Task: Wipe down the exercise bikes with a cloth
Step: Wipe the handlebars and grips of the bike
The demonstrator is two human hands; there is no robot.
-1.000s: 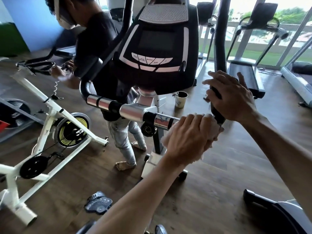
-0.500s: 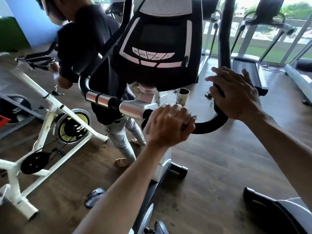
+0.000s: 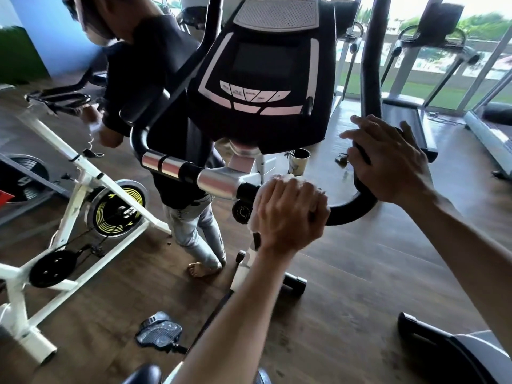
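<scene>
The left hand (image 3: 288, 214) is curled around the black curved foam handlebar (image 3: 352, 209) of the exercise bike, almost wholly hiding a pale cloth (image 3: 279, 177) that peeks out above the knuckles. The right hand (image 3: 388, 159) grips the handlebar's upright end, its palm side hidden.

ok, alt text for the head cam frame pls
A person's left hand grips a pale cloth around an exercise bike's handlebar while the right hand holds its upturned end. The console sits above; another person stands beside a white spin bike on the wooden floor.
</scene>
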